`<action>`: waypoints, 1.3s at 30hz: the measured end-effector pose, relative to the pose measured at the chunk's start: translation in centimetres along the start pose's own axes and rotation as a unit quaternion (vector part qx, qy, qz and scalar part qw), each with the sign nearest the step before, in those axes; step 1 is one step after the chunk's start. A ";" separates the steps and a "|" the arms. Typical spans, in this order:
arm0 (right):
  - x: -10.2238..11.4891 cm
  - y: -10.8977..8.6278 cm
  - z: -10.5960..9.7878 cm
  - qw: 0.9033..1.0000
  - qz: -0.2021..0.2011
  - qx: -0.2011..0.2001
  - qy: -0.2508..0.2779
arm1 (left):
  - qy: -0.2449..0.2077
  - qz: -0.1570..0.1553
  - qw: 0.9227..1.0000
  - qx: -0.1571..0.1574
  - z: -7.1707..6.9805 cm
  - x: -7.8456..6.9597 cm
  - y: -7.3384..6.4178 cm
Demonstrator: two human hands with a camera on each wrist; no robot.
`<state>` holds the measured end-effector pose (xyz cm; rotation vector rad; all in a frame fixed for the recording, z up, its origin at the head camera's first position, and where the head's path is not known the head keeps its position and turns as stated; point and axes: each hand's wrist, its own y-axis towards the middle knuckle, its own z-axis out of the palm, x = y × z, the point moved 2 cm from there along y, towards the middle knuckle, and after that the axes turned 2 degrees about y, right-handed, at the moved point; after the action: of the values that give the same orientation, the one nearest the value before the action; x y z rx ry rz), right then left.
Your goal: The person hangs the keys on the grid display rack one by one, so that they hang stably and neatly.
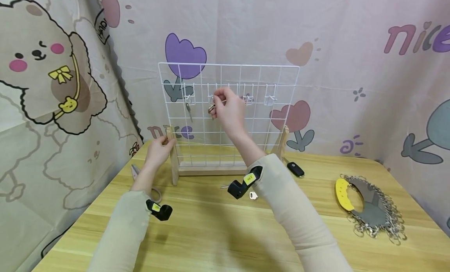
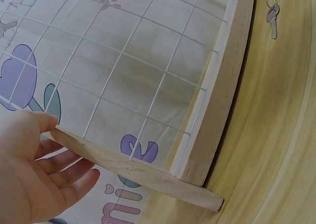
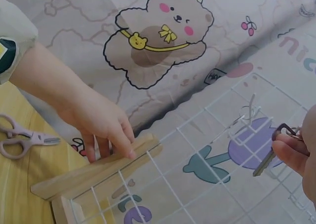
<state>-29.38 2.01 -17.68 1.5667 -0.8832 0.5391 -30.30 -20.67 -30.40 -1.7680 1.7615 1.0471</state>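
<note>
A white wire grid rack (image 1: pixel 228 65) stands upright in a wooden stand, with several white hooks (image 1: pixel 270 99) in a row. My left hand (image 1: pixel 159 150) grips the stand's left wooden post (image 1: pixel 174 162) near its top, thumb on one side. In front of the second hook from the left, my right hand (image 1: pixel 230 108) pinches a key (image 3: pixel 265 162) by its dark head, blade pointing down, with a metal ring at the head. Another key (image 1: pixel 189 110) hangs from the leftmost hook. Whether the held key's ring touches the hook is hidden by the fingers.
On the table lie a ringed key (image 2: pixel 273 21), a light key head (image 1: pixel 253 195) and a black car key fob (image 1: pixel 295 169). Scissors (image 3: pixel 19 140) rest left of the stand. A yellow-handled grey plate (image 1: pixel 343 194) edged with many metal rings lies at right.
</note>
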 end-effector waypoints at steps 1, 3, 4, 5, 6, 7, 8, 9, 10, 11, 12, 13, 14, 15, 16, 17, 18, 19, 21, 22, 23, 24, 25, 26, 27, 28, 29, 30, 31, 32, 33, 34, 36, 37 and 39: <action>-0.1 0.0 0.1 1.000 0.001 0.003 -0.004 | -0.001 0.001 1.000 0.000 0.0 0.0 0.0; -0.3 0.0 0.1 0.999 -0.002 0.011 -0.031 | 0.000 0.003 1.000 -0.001 0.0 0.1 0.0; -0.4 0.0 0.2 0.999 -0.003 0.016 -0.047 | 0.001 0.004 1.000 -0.002 0.0 0.1 0.0; -0.4 -0.1 0.2 0.998 -0.005 0.021 -0.067 | 0.001 0.004 1.000 -0.003 0.0 0.1 0.0; -0.5 -0.1 0.1 0.996 -0.007 0.026 -0.086 | 0.003 0.005 1.000 -0.004 0.0 0.1 0.0; -0.5 0.0 0.1 0.994 -0.010 0.030 -0.105 | 0.003 0.005 1.000 -0.005 0.0 0.1 0.0; -0.5 0.0 0.1 0.992 -0.012 0.032 -0.125 | 0.004 0.006 1.000 -0.006 0.0 0.0 0.0; -0.6 0.0 0.0 0.990 -0.013 0.036 -0.136 | 0.005 0.007 1.000 -0.006 0.0 0.0 0.0; -0.6 0.0 0.0 0.989 -0.012 0.040 -0.142 | 0.006 0.006 1.000 -0.006 0.0 0.0 0.0; -0.6 -0.1 -0.1 0.988 -0.011 0.042 -0.149 | 0.007 0.005 1.000 -0.006 0.0 0.0 -0.1; -0.7 -0.1 -0.1 0.988 -0.010 0.046 -0.149 | 0.007 0.005 1.000 -0.006 0.0 0.0 0.0; -0.8 -0.1 -0.1 0.988 -0.007 0.049 -0.147 | 0.008 0.003 1.000 -0.006 0.0 0.0 -0.1; -0.9 -0.2 -0.2 0.988 -0.003 0.052 -0.145 | 0.008 0.003 1.000 -0.005 0.0 0.0 -0.1; -1.0 -0.3 -0.2 0.989 0.001 0.054 -0.139 | 0.008 0.002 1.000 -0.005 0.0 0.0 -0.1; -1.1 -0.4 -0.2 0.989 0.006 0.056 -0.133 | 0.008 0.002 1.000 -0.005 0.0 0.0 -0.1; -1.3 -0.5 -0.3 0.990 0.012 0.058 -0.125 | 0.009 0.002 1.000 -0.005 0.0 0.0 -0.1; -1.5 -0.6 -0.4 0.991 0.020 0.059 -0.116 | 0.009 0.003 1.000 -0.004 0.0 0.0 -0.1; -1.8 -0.8 -0.4 0.992 0.027 0.059 -0.105 | 0.010 0.004 1.000 -0.005 0.0 0.0 -0.1; -2.5 -1.1 -0.7 0.994 0.039 0.059 -0.085 | 0.009 0.005 1.000 -0.005 0.1 0.0 0.0; -2.9 -1.3 -0.8 0.995 0.046 0.059 -0.072 | 0.009 0.005 1.000 -0.005 0.1 0.0 0.0; -3.3 -1.5 -1.0 0.995 0.051 0.060 -0.058 | 0.009 0.005 1.000 -0.005 0.1 0.0 0.0; -3.8 -1.7 -1.2 0.995 0.056 0.061 -0.048 | 0.009 0.005 1.000 -0.005 0.1 0.0 0.0; -4.3 -2.0 -1.4 0.996 0.060 0.061 -0.039 | 0.009 0.004 1.000 -0.005 0.1 0.0 0.0; -4.8 -2.3 -1.7 0.995 0.065 0.063 -0.029 | 0.008 0.003 1.000 -0.006 0.1 0.0 0.0; -5.3 -2.7 -2.0 0.995 0.072 0.067 -0.018 | 0.007 0.002 1.000 -0.006 0.1 0.0 0.0; -5.8 -3.0 -2.3 0.994 0.078 0.070 -0.009 | 0.007 0.001 1.000 -0.006 0.1 0.0 0.0; -6.4 -3.4 -2.6 0.994 0.084 0.074 -0.002 | 0.007 0.002 1.000 -0.006 0.1 0.0 0.0; -6.9 -3.8 -2.9 0.993 0.091 0.078 0.005 | 0.005 0.001 1.000 -0.006 0.1 0.0 -0.1; -7.5 -4.2 -3.2 0.992 0.098 0.082 0.013 | 0.005 0.002 1.000 -0.006 0.1 -0.1 -0.1; -8.1 -4.6 -3.5 0.990 0.106 0.086 0.020 | 0.004 0.002 1.000 -0.006 0.1 -0.1 -0.1; -8.7 -5.1 -3.8 0.989 0.114 0.090 0.023 | 0.005 0.002 1.000 -0.007 0.2 -0.1 -0.1; -9.3 -5.5 -4.1 0.988 0.122 0.093 0.026 | 0.006 0.002 1.000 -0.007 0.2 -0.1 -0.2; -10.4 -6.4 -4.7 0.985 0.138 0.099 0.029 | 0.006 0.002 1.000 -0.008 0.2 -0.1 -0.2; -10.9 -6.8 -5.0 0.983 0.147 0.102 0.028 | 0.007 0.002 1.000 -0.008 0.2 -0.1 -0.2; -12.0 -7.7 -5.4 0.980 0.164 0.108 0.025 | 0.006 0.001 1.000 -0.009 0.2 -0.1 -0.3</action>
<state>-29.86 10.22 -30.49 1.6012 -1.0809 0.9321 -30.08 -20.40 -30.47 -1.7866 1.7666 1.0587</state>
